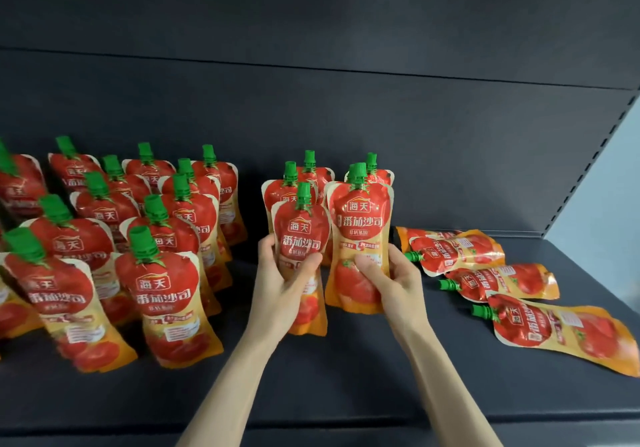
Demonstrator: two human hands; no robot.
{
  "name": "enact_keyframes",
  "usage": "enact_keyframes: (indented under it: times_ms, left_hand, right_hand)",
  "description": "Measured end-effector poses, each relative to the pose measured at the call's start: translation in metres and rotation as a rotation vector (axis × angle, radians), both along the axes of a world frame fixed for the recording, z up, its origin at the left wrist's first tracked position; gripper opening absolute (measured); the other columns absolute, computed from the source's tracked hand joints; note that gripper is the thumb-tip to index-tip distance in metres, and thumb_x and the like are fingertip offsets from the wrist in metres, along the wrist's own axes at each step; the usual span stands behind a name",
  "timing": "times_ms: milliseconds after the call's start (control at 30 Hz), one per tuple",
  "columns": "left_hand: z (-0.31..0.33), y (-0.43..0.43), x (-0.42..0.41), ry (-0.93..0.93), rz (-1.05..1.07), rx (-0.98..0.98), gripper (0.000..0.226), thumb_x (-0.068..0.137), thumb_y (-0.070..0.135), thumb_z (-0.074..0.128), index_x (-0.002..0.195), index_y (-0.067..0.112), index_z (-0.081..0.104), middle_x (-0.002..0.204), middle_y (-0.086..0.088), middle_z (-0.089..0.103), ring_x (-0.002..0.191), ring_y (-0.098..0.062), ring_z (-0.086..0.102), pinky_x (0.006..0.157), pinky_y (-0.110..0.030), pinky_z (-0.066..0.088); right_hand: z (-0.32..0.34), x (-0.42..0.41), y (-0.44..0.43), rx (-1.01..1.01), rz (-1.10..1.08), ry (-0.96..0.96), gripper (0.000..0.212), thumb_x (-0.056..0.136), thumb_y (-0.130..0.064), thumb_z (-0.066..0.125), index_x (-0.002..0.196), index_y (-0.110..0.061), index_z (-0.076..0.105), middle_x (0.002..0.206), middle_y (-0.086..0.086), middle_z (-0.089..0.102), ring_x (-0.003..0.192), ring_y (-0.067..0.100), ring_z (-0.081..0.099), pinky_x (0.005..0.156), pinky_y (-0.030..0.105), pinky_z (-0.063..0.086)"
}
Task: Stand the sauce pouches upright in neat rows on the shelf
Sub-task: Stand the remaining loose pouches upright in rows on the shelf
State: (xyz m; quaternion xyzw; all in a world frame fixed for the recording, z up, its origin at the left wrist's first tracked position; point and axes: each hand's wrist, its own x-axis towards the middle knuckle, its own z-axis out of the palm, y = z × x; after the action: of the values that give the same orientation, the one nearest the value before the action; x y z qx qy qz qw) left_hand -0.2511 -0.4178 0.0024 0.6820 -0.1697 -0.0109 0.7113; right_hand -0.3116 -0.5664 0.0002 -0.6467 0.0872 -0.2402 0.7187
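Note:
Red and orange sauce pouches with green caps fill a dark shelf [311, 377]. My left hand [284, 280] grips one upright pouch [301, 235] round its middle. My right hand [391, 273] grips a second upright pouch [360, 228] beside it, thumb across the front. Behind these two stand three more pouches [311, 176]. Several upright pouches [162, 290] stand in rows on the left. Several pouches [561, 328] lie flat on the right, caps pointing left.
The shelf's dark back panel [311, 117] rises behind the pouches. A slotted upright post [588, 166] bounds the shelf at the right. Bare shelf surface lies between the left rows and my hands, and along the front edge [311, 426].

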Motion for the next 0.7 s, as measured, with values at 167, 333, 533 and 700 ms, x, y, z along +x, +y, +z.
enact_keyframes:
  times_ms: [167, 333, 533, 700]
  left_hand:
    - [-0.01, -0.007, 0.014, -0.02, 0.149, -0.029, 0.051, 0.075, 0.027, 0.075, 0.115, 0.021, 0.045, 0.109, 0.006, 0.061, 0.099, -0.007, 0.062, 0.078, -0.023, 0.053]
    - [-0.013, -0.015, 0.022, -0.043, 0.177, -0.011, 0.05, 0.079, 0.027, 0.073, 0.118, 0.027, 0.041, 0.111, 0.009, 0.057, 0.1, -0.003, 0.058, 0.072, -0.014, 0.052]
    - [-0.037, -0.005, 0.02, -0.07, 0.135, 0.168, 0.061, 0.079, 0.022, 0.073, 0.129, 0.022, 0.037, 0.118, 0.005, 0.053, 0.107, -0.009, 0.053, 0.085, -0.019, 0.047]
    - [-0.048, -0.004, 0.025, -0.048, 0.169, 0.213, 0.061, 0.078, 0.025, 0.074, 0.129, 0.018, 0.041, 0.119, 0.001, 0.057, 0.109, -0.013, 0.055, 0.09, -0.029, 0.046]
  right_hand:
    - [-0.007, 0.008, -0.012, -0.128, -0.04, -0.021, 0.019, 0.085, -0.008, 0.065, 0.101, -0.017, 0.064, 0.092, -0.001, 0.074, 0.086, 0.017, 0.071, 0.068, 0.026, 0.057]
    - [-0.022, 0.02, -0.021, -0.22, -0.028, 0.003, 0.025, 0.088, -0.006, 0.061, 0.107, -0.022, 0.059, 0.101, -0.003, 0.07, 0.095, 0.013, 0.068, 0.078, 0.025, 0.055]
    - [-0.038, 0.021, -0.023, -0.304, -0.032, 0.089, 0.047, 0.081, -0.011, 0.07, 0.123, -0.016, 0.05, 0.112, -0.003, 0.065, 0.102, 0.006, 0.063, 0.084, 0.021, 0.052]
    - [-0.037, 0.017, -0.023, -0.415, -0.083, 0.134, 0.044, 0.082, -0.014, 0.07, 0.118, -0.019, 0.046, 0.108, -0.014, 0.06, 0.097, -0.004, 0.058, 0.082, 0.011, 0.05]
